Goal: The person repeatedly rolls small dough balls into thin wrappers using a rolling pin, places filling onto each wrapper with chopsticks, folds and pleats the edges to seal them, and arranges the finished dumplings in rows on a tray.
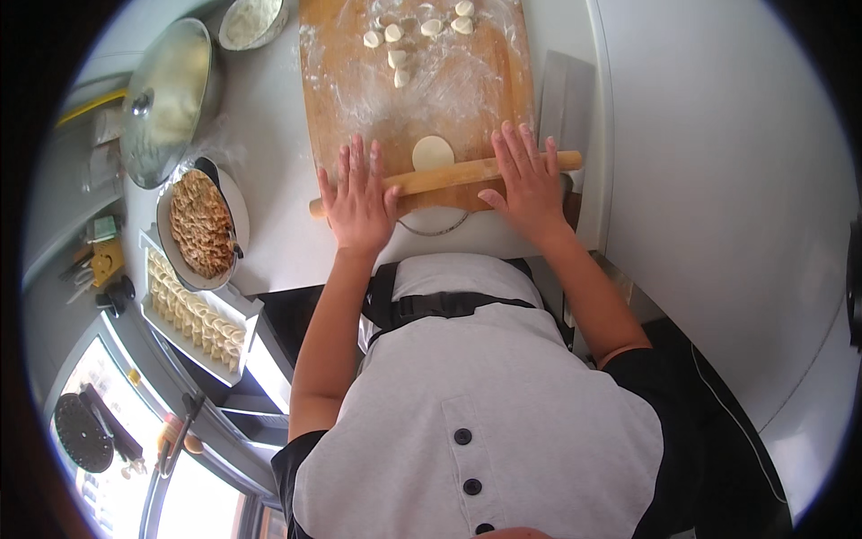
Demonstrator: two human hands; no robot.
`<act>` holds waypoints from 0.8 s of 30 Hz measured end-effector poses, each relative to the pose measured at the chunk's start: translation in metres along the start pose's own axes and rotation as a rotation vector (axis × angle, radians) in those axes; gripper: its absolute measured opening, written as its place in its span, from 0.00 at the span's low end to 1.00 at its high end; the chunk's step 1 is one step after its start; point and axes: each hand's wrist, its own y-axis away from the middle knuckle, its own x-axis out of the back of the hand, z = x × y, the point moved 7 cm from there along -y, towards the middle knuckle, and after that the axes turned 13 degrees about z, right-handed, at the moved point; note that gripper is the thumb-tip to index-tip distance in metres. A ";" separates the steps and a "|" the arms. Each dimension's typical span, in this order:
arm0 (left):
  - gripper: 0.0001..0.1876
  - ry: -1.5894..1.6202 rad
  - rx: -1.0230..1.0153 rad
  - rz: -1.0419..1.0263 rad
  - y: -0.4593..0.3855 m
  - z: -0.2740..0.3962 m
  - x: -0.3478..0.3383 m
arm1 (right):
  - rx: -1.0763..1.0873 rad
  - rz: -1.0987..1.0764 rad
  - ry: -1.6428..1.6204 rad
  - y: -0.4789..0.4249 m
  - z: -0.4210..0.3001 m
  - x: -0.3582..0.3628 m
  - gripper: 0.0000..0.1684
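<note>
A wooden rolling pin (pixel 441 176) lies across the near end of a floured wooden board (pixel 431 111). My left hand (pixel 360 199) rests flat on its left part, palm down, with the fingers stretched forward. On the right part lies my right hand (pixel 528 178), also flat, its thumb pointing inward. Neither hand's fingers wrap around the pin. Between the hands, a thin round dough wrapper (pixel 433 153) shows beyond the pin, its near edge hidden by it. Farther up the board are several small dough pieces (pixel 397 59), some in pairs.
To the left stand a bowl of minced filling (pixel 201 222), a tray of shaped dumplings (pixel 192 310), a glass-lidded pan (pixel 168 101) and a bowl of flour (pixel 252 23). A broad flat blade (pixel 566 101) lies right of the board. The counter edge runs before my waist.
</note>
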 end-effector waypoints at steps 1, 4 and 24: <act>0.33 0.003 0.009 0.046 -0.004 -0.004 0.002 | -0.004 -0.026 0.025 -0.004 -0.002 0.002 0.46; 0.33 0.013 0.048 0.214 -0.076 -0.028 -0.005 | 0.053 0.040 0.120 -0.061 0.002 -0.008 0.47; 0.21 0.439 -0.079 0.160 -0.096 -0.004 -0.005 | 0.016 0.168 0.035 -0.088 0.009 -0.012 0.42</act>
